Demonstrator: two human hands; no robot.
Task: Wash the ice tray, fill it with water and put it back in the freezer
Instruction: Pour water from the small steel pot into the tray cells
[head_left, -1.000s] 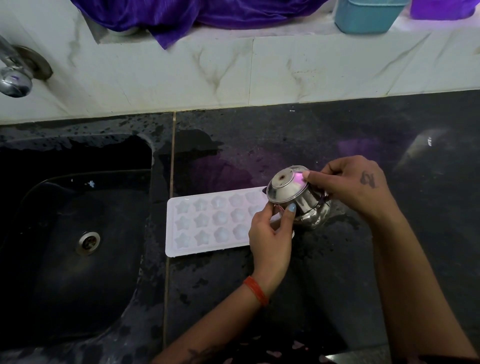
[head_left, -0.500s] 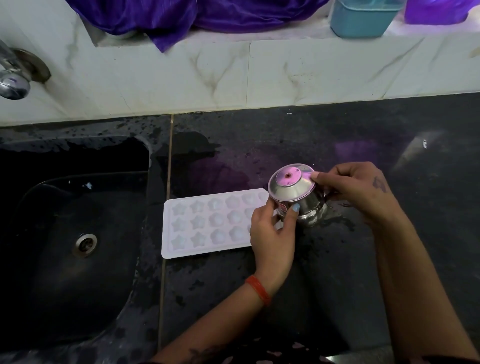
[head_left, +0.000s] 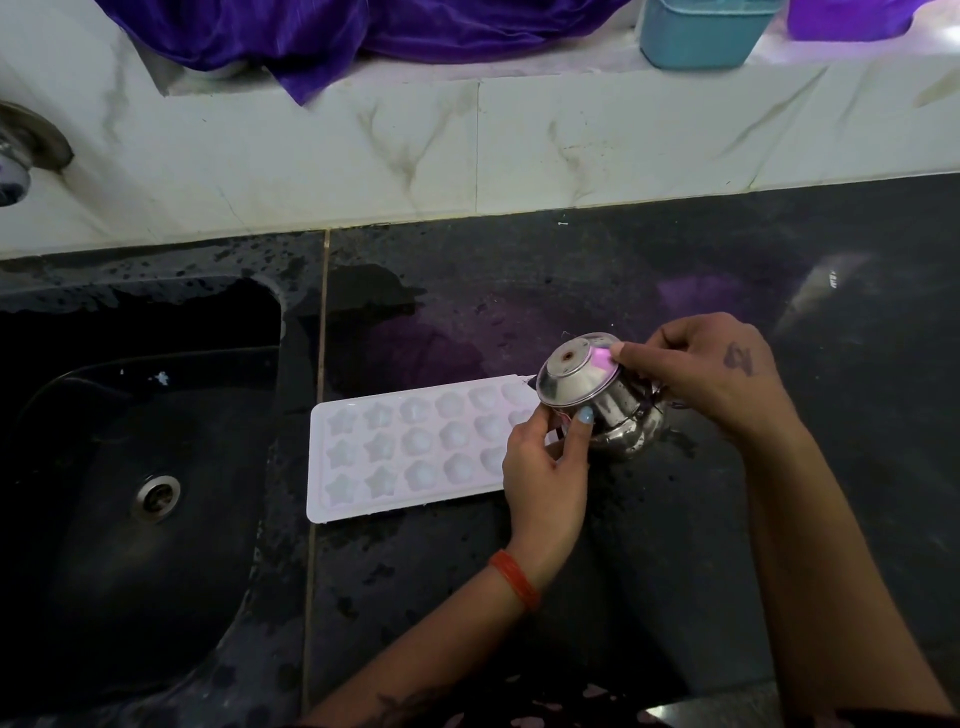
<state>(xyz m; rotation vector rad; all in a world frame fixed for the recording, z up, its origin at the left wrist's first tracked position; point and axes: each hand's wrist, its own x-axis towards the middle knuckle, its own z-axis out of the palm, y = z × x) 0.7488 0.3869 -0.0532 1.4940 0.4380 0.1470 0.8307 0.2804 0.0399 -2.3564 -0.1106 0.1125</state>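
My left hand (head_left: 545, 467) and right hand (head_left: 711, 374) both hold the steel pot (head_left: 597, 400), tilted over the right end of the tray (head_left: 410, 447), so that end is blocked from above. The tray's left part lies uncovered, just beside the sink (head_left: 150, 493). The sink basin is open, with only its drain (head_left: 155, 496) at the bottom; the tap (head_left: 21, 156) juts out at its far left. Behind the tray the wet counter (head_left: 675, 260) is bare up to the marble wall (head_left: 467, 150). To my right the counter is also bare. On the ledge above, purple cloth (head_left: 311, 36) hangs over the edge and a blue tub (head_left: 701, 31) stands to its right.
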